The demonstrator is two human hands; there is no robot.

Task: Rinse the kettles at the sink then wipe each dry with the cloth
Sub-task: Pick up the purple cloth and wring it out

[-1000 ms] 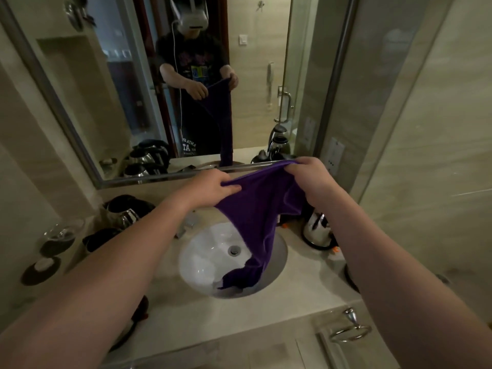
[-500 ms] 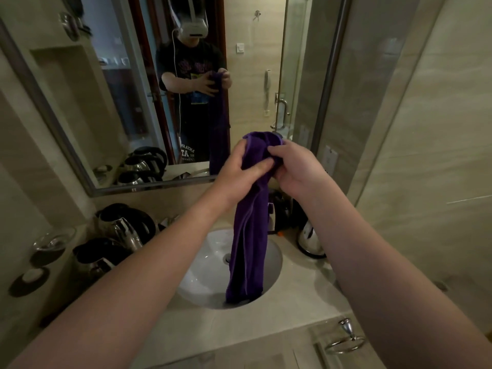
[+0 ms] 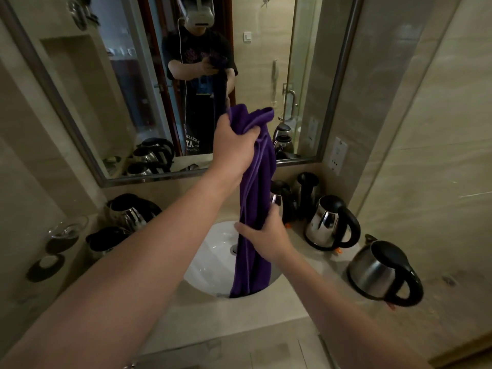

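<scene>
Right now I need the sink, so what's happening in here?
A person stands at the sink holding a purple cloth upright over the basin. The left hand grips its top, and the right hand clasps it lower down, as if wringing or gathering it. Its bottom end hangs into the basin. Steel kettles stand on the counter on both sides, none in hand. No water can be seen running.

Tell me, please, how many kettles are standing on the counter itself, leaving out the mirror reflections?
4 clearly: two left of the sink, far and near; two right of it, far and near. A possible fifth shows behind the cloth, partly hidden.
</scene>
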